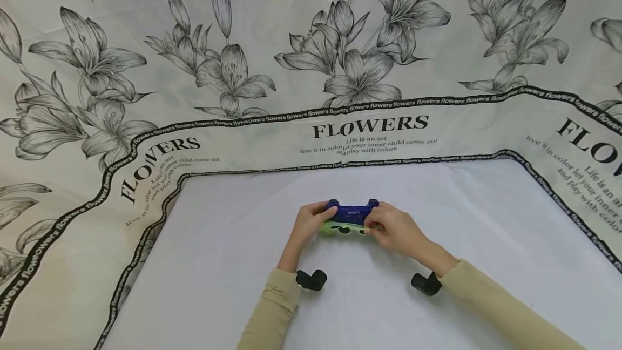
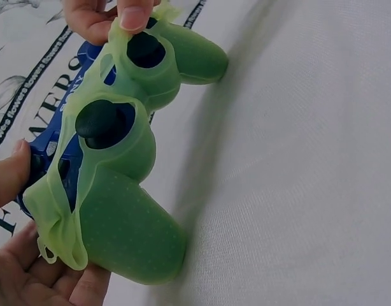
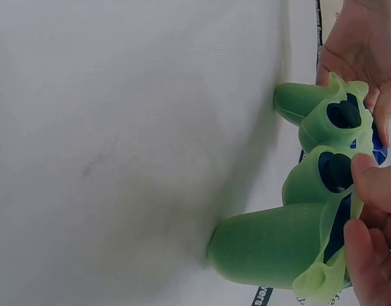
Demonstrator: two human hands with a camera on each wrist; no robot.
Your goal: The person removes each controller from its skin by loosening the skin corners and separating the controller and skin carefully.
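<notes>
A blue Sony game controller [image 1: 351,214] is held up above the white cloth. A thin green silicone cover [image 2: 132,223] wraps both of its handles and surrounds the dark thumbsticks [image 2: 97,124]. Along the button side the cover's edge is bunched, and blue shell shows through its gaps. My left hand [image 1: 308,222] grips the controller's left end, thumb on the top side and fingers beneath. With thumb and fingers, my right hand [image 1: 397,228] pinches the cover's edge near the right thumbstick [image 3: 335,172]. The controller's underside is hidden.
White cloth [image 1: 218,263] spreads under the hands. Behind it and at the sides rises a flower-printed fabric [image 1: 243,150] with black lettered bands. A black wrist device [image 1: 312,280] sits at the left wrist, and another black device [image 1: 426,284] at the right.
</notes>
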